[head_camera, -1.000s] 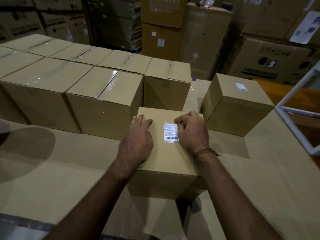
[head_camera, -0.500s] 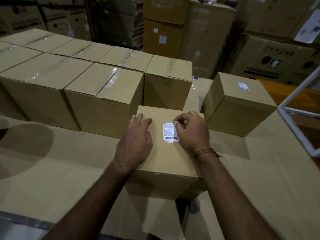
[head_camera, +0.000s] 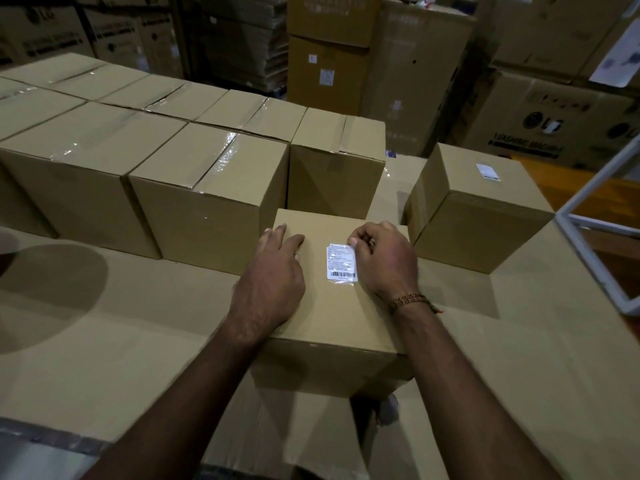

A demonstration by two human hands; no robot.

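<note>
Two hands on the box (head_camera: 332, 317) top, apart: your L hand (head_camera: 273, 282) lies flat, R hand (head_camera: 388, 261) pinches the label (head_camera: 341, 263) at its far-right corner. Label sits btwn them, long axis pointing away from you; R hand's nearer.

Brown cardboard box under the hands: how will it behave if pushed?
Probably stiff: the brown cardboard box shows square edges under the flat left hand. Likely slides, not tips: broad base on a flat cardboard surface. Its white barcode label, pinched at a corner by the right hand, could lift.
</note>
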